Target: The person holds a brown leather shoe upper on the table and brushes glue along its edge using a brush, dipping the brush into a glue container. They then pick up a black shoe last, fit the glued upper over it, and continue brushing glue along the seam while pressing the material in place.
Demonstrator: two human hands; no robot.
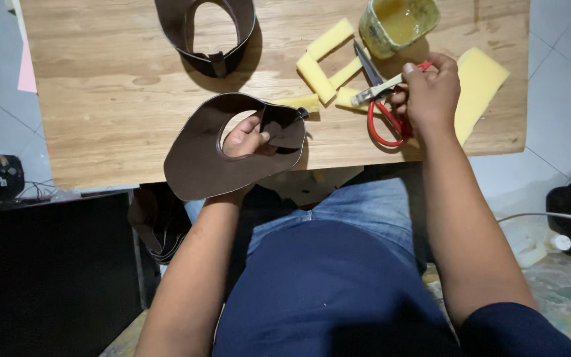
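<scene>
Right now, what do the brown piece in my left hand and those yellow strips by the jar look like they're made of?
Brown piece: probably leather or a leather-like sheet; matte, thin, curving without creasing over the left hand. Yellow strips: likely foam or sponge; thick, soft-edged, porous-looking blocks.

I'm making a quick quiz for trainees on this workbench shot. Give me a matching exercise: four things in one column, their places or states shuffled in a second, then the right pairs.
Things:
1. brown leather piece
2. brush
3. jar of yellowish glue
4. red-handled scissors

Places or states:
A. lying on the table under the right hand
B. held in the left hand
C. standing open at the table's far edge
D. gripped in the right hand

Pairs: 1-B, 2-D, 3-C, 4-A
</scene>
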